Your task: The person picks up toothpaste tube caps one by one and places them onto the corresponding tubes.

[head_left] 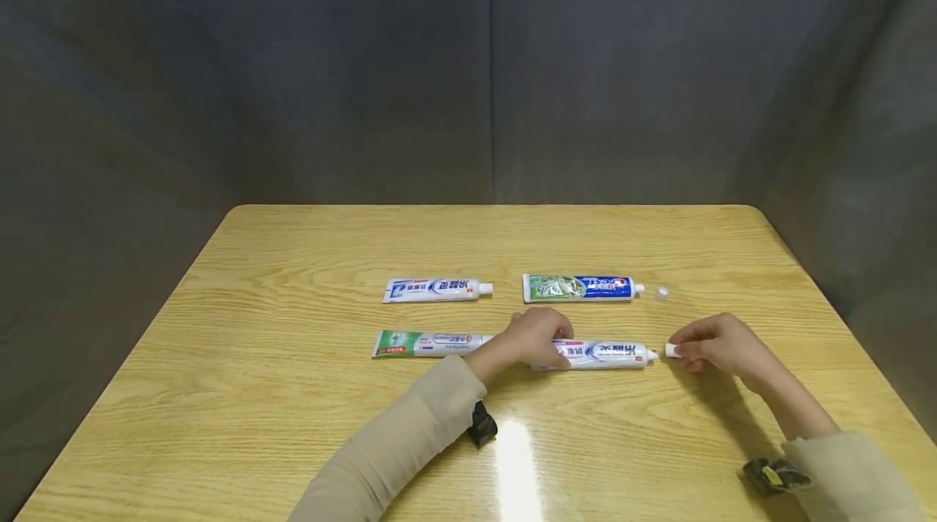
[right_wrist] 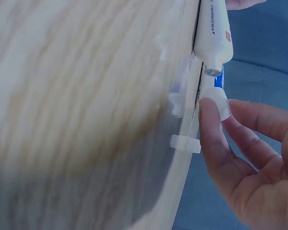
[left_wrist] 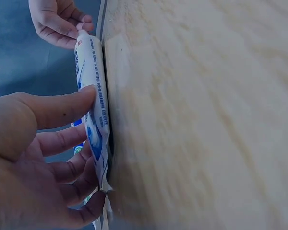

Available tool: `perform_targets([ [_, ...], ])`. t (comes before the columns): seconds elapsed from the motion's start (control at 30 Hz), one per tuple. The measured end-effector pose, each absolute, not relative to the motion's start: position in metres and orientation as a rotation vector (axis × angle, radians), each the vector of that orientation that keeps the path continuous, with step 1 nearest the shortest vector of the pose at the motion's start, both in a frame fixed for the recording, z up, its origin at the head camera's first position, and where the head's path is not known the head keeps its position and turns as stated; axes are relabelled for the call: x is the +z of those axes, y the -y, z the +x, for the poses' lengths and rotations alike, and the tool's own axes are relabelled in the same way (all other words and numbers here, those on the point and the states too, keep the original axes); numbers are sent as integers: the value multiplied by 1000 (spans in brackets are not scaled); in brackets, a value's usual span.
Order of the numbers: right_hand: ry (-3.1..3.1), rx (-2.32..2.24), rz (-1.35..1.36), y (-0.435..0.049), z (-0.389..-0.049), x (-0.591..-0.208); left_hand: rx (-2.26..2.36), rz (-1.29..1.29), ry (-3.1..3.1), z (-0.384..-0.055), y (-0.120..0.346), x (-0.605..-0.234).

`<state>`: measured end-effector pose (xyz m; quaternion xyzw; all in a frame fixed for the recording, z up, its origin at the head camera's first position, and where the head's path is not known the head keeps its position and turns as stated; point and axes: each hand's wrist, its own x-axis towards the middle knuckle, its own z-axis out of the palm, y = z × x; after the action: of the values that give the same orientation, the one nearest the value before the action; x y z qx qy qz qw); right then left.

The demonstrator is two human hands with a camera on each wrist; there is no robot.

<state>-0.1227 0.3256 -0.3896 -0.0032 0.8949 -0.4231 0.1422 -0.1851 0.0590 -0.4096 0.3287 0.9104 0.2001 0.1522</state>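
Note:
My left hand grips a white and blue toothpaste tube lying on the table, its nozzle facing right. In the left wrist view the thumb lies along one side of that tube and the fingers are curled at the other. Just right of the nozzle, my right hand pinches a small white cap between thumb and fingers. The right wrist view shows a slight gap between this cap and the bare nozzle, which has a greyish round end.
Behind lie a smaller white and blue toothpaste tube and a blue and green one. A translucent cap sits right of the latter. Left of my left hand lies a green and white tube. Dark cloth hangs behind the table.

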Motion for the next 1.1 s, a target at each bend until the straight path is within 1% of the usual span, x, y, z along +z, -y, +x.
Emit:
perform_targets([
  [0.23, -2603, -1205, 3, -324, -123, -387, 547, 976, -2604, -182, -61, -407],
  [0.6, -2577, -1278, 42, -323, -122, -387, 650, 1117, -2515, -180, -64, -411],
  [1.1, -2571, -1381, 41, -329, -118, -385, 697, 1118, -2498, -180, -59, -411],
])
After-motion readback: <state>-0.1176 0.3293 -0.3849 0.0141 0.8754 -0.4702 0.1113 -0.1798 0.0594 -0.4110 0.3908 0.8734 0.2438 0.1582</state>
